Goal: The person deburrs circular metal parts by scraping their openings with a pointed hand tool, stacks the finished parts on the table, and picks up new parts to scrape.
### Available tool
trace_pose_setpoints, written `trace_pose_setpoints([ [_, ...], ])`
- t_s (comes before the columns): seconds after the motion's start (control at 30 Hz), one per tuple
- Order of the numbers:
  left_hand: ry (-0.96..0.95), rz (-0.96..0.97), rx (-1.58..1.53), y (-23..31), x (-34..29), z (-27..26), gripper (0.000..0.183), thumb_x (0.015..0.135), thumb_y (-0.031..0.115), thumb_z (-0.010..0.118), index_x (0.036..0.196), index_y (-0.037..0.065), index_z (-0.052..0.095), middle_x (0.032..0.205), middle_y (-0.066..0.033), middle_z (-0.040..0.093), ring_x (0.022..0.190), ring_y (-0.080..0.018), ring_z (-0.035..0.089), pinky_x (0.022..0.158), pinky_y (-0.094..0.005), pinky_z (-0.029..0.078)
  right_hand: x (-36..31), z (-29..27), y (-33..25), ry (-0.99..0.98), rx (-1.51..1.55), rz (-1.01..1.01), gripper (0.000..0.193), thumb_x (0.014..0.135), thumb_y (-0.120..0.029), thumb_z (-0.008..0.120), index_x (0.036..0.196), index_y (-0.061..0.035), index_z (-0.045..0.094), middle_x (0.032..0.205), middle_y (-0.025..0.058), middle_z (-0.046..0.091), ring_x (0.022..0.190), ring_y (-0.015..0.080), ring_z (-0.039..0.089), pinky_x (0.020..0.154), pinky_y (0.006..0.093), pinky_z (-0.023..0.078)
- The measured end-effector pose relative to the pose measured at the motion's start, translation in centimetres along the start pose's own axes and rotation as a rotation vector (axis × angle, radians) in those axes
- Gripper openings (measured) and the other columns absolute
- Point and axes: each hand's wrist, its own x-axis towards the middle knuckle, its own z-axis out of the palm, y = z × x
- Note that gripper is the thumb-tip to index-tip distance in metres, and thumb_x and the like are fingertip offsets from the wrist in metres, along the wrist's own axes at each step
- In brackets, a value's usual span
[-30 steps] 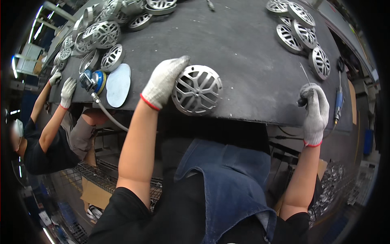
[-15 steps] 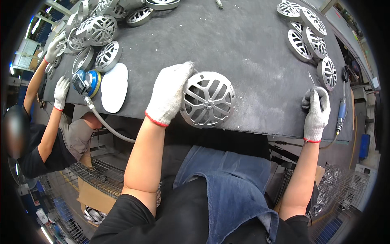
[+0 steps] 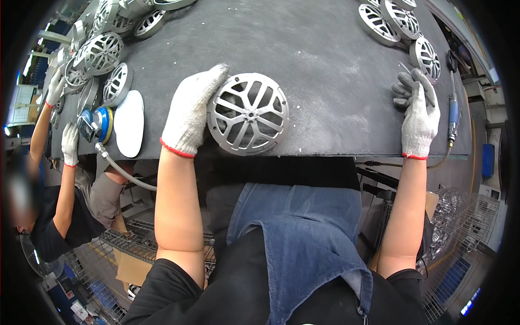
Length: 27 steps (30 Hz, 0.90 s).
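My left hand (image 3: 189, 105), in a white knit glove with a red cuff, grips the left rim of a round silver metal cover with branching spokes (image 3: 251, 115). The cover is held near the table's front edge, its spoked face toward me. My right hand (image 3: 418, 105), gloved alike with grey-stained fingers, is over the table's right side. Its fingers are curled. A thin pale sliver (image 3: 404, 67) shows just beyond the fingertips; whether they hold it I cannot make out. An air tool with a blue body (image 3: 453, 116) lies to the right of this hand.
Similar covers are piled at the far left (image 3: 103, 53) and far right (image 3: 401, 19) of the dark table (image 3: 325, 130). A blue sander with a hose (image 3: 97, 124) and a white oval pad (image 3: 130, 124) are on the left. Beyond the sander is a co-worker's gloved hand (image 3: 70, 143).
The view has turned a little, shifting the table in it. My left hand keeps hold of the cover. My right hand's fingers have loosened slightly.
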Motion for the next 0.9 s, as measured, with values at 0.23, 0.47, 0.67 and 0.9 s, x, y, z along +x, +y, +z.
trace_pose_setpoints([
  [0.23, -0.039, 0.107, 0.028, -1.4, -0.2, -1.1, 0.034, 0.110, 0.032, 0.076, 0.120, -0.001, 0.082, 0.109, -0.0061, 0.082, 0.098, -0.0128, 0.073, 0.090, -0.0308, 0.058, -1.2, -1.0, 0.3, 0.257, -0.121, -0.077, 0.039, 0.119, -0.040, 0.067, 0.125, -0.0042, 0.081, 0.104, 0.0044, 0.083, 0.070, 0.0040, 0.057, 0.065, 0.0238, 0.046],
  [0.47, -0.085, 0.195, 0.066, -2.1, -0.2, -1.8, 0.034, 0.111, 0.029, 0.072, 0.119, -0.002, 0.081, 0.109, -0.0054, 0.081, 0.100, -0.0136, 0.072, 0.092, -0.0316, 0.058, -0.3, 0.0, 1.5, 0.012, -0.546, -0.169, 0.031, 0.113, -0.030, 0.073, 0.121, -0.0005, 0.079, 0.099, 0.0120, 0.081, 0.089, 0.0212, 0.076, 0.086, 0.0343, 0.058],
  [0.67, -0.099, 0.280, 0.101, -2.1, -0.7, -2.1, 0.034, 0.112, 0.029, 0.070, 0.118, -0.002, 0.081, 0.108, -0.0058, 0.080, 0.099, -0.0135, 0.071, 0.090, -0.0314, 0.058, -1.2, 1.9, -1.3, -0.150, -0.745, -0.186, 0.029, 0.108, -0.030, 0.078, 0.114, -0.0015, 0.077, 0.093, 0.0161, 0.076, 0.083, 0.0273, 0.073, 0.083, 0.0371, 0.057],
  [0.9, -0.102, 0.377, 0.101, -2.4, -1.3, -1.8, 0.032, 0.114, 0.026, 0.070, 0.117, -0.003, 0.081, 0.105, -0.0065, 0.079, 0.096, -0.0127, 0.071, 0.088, -0.0293, 0.057, -1.2, 1.5, -0.9, -0.214, -0.769, -0.259, 0.030, 0.103, -0.029, 0.083, 0.111, -0.0003, 0.079, 0.099, 0.0168, 0.078, 0.088, 0.0287, 0.074, 0.085, 0.0387, 0.058],
])
